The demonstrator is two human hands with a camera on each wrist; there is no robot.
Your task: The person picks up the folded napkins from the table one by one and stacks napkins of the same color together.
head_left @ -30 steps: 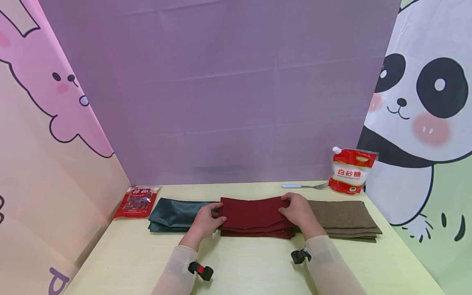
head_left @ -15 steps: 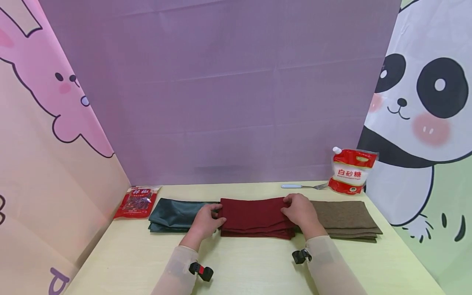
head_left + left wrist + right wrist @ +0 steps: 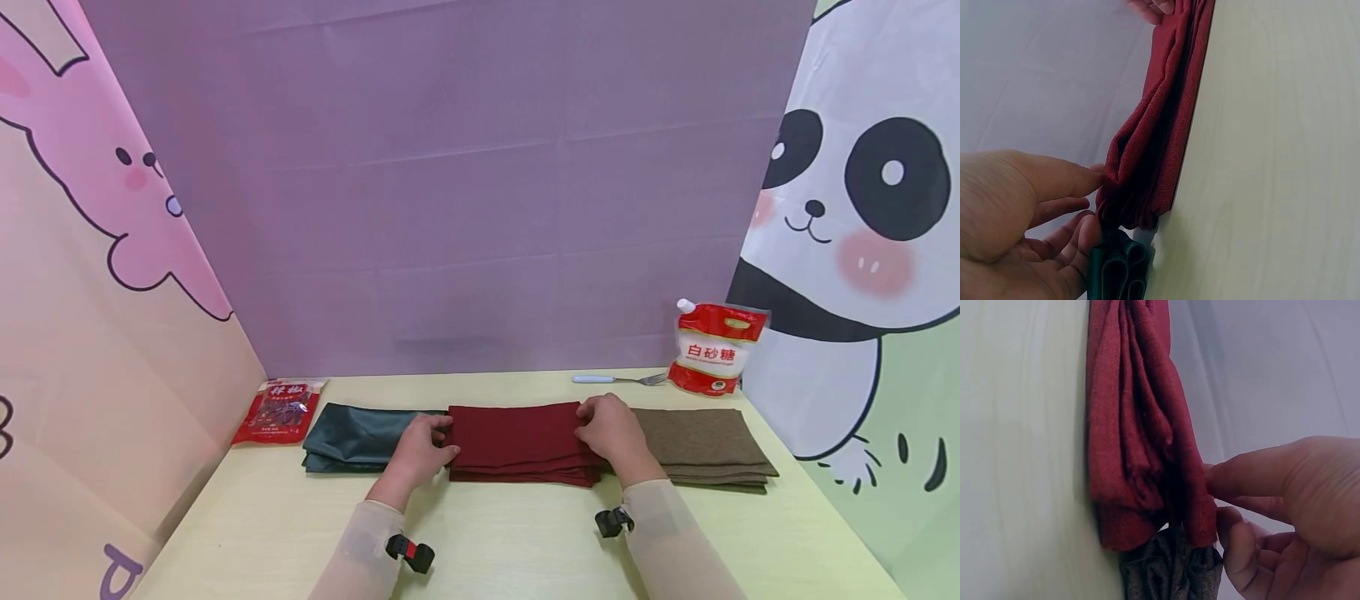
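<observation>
A folded dark red cloth (image 3: pixel 517 442) lies in the middle of the pale yellow table (image 3: pixel 510 542). My left hand (image 3: pixel 438 440) pinches its left end, thumb on top and fingers curled beneath, as the left wrist view shows with the left hand (image 3: pixel 1094 200) at the red cloth (image 3: pixel 1160 125). My right hand (image 3: pixel 587 421) pinches the right end. In the right wrist view the right hand (image 3: pixel 1216 500) has its thumb on the top layer of the red cloth (image 3: pixel 1129 425). The cloth's stacked folds bulge at both ends.
A folded dark green cloth (image 3: pixel 352 437) lies against the red one on the left, a folded brown cloth (image 3: pixel 701 446) on the right. A red chili packet (image 3: pixel 279 410) sits at the far left. A fork (image 3: pixel 618 379) and a sugar bag (image 3: pixel 716 350) stand at the back right.
</observation>
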